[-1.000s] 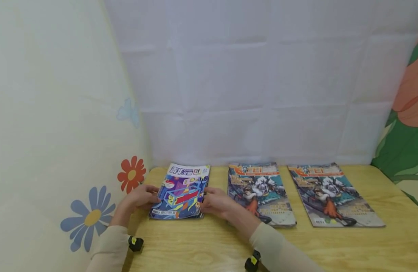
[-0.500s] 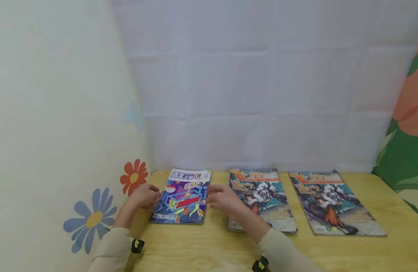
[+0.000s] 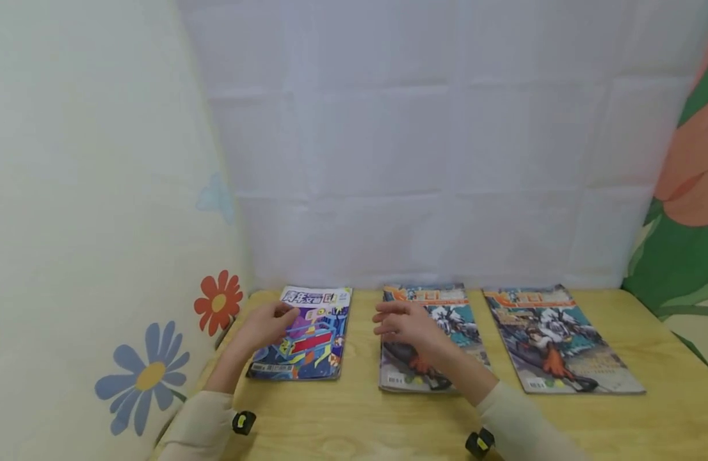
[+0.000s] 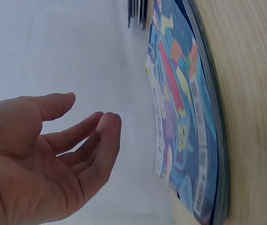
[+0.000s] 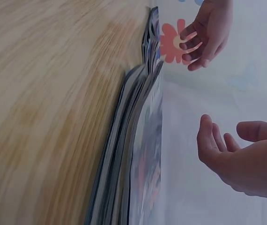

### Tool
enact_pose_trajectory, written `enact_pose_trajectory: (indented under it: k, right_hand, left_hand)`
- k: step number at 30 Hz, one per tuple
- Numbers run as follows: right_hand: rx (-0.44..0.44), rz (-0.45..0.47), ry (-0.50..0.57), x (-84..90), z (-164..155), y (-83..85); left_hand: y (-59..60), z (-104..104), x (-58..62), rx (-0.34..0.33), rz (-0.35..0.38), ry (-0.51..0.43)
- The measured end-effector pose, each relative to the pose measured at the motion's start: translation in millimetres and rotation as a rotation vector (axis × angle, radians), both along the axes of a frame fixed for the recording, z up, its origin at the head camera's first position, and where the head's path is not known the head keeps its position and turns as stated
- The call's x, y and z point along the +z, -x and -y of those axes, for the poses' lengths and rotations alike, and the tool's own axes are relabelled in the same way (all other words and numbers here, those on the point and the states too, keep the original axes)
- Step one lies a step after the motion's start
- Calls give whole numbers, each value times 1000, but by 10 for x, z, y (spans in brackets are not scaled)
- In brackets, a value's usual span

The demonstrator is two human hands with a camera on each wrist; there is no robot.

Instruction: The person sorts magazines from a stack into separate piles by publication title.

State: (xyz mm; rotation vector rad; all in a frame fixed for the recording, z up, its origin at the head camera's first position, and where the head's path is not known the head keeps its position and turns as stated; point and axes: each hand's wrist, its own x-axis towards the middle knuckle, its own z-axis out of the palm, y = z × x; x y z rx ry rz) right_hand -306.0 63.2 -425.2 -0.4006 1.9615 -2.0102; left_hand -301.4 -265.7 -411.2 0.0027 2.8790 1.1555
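In the head view a purple and blue magazine stack [image 3: 313,355] lies at the table's left. My left hand [image 3: 269,328] hovers over its left side; the left wrist view shows that hand [image 4: 63,154] with loosely bent fingers and nothing in them, apart from the covers. Above the middle magazine stack [image 3: 408,378], which has an orange title, my right hand [image 3: 408,326] hangs with relaxed fingers and hides part of the cover. The right wrist view shows this hand [image 5: 241,157] holding nothing, clear of the several stacked magazines [image 5: 133,140].
A third magazine [image 3: 567,352] with the same orange-titled cover lies to the right on the wooden table [image 3: 331,422]. White cloth [image 3: 354,160] hangs behind the table, and a flower-painted wall [image 3: 149,378] borders it on the left.
Both hands have come off the sides of the left magazine stack. The left hand has risen over its cover, and the right hand has moved rightward over the middle stack.
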Motion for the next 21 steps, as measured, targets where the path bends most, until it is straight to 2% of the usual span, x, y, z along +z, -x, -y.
enact_pose_trajectory:
  k: [6, 9, 13, 17, 21]
  right_hand:
    - [-30, -42, -52, 18, -359, -64]
    - [-55, -46, -68, 14, -579, -67]
    - [-94, -60, -79, -19, -829, -61]
    - [-169, -37, -112, -46, -987, -62]
    - [-228, -31, -176, -66, -1104, -62]
  left_hand:
    - [-25, -243, 18, -53, -40, -53]
    - [-21, -415, 17, -108, -74, -66]
    - [-2, -619, -5, -190, -114, -27]
    - [28, -793, -46, -261, -100, -42]
    - [67, -952, -99, -301, -67, -69]
